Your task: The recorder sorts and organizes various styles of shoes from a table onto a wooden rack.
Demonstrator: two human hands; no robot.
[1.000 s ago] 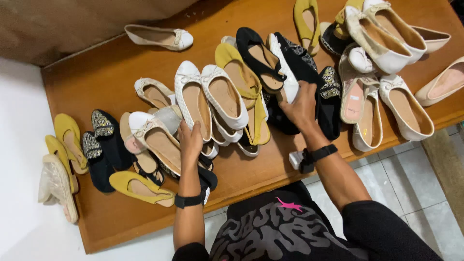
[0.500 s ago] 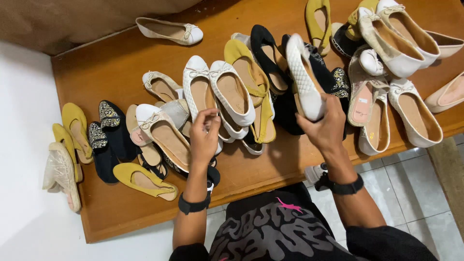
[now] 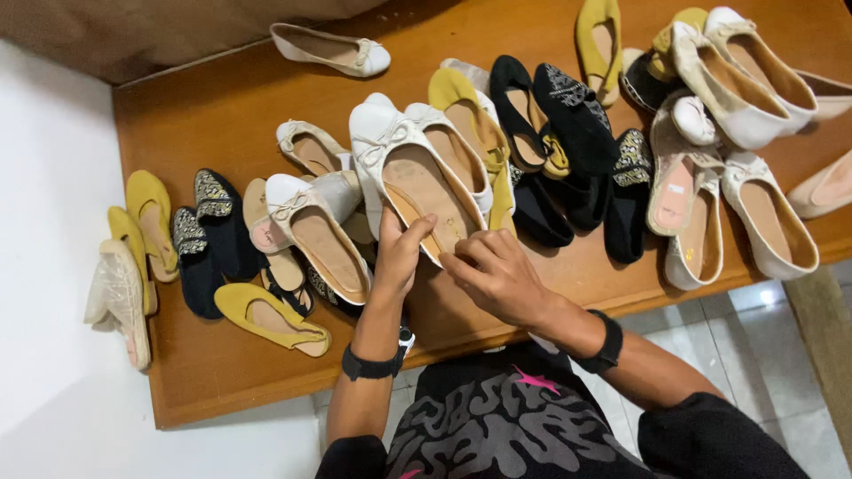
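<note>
White flat w/ bow (image 3: 417,182) is what both hands are on: sits mid wooden platform (image 3: 222,98), heel end toward near edge, toe pointing to far edge, insole up. Left hand (image 3: 401,253) grips its heel from left side, thumb on insole, fingers curled under/behind. Right hand (image 3: 497,275) closed in a pinch at the heel rim on right side, fingertips (image 3: 454,259) touching insole edge. Both wrists w/ black bands.

Near edge, left part: mustard flat (image 3: 266,315) lying sideways, just beside black patterned pair (image 3: 209,239). Near-left corner area: beige mesh shoe (image 3: 120,302), then mustard pair (image 3: 146,222) along left edge.

Left of held shoe, touching it: another white bow flat (image 3: 315,226), stacked over pinkish flats; small cream flat (image 3: 306,146) behind those.

Right of held shoe: second white flat (image 3: 453,155) side by side w/ it, mustard shoe (image 3: 475,120) partly under. Further right, black flats cluster (image 3: 568,151), some w/ beaded toes, overlapping.

Right edge: cream/white bow flats (image 3: 763,213) near the near edge, pinkish-insole pair (image 3: 683,204) beside them. Far-right corner: big white loafers (image 3: 745,71) piled, mustard flat (image 3: 599,44) upright-ish by far edge.

Far edge, left of centre: lone white flat (image 3: 333,49), well apart from rest
</note>
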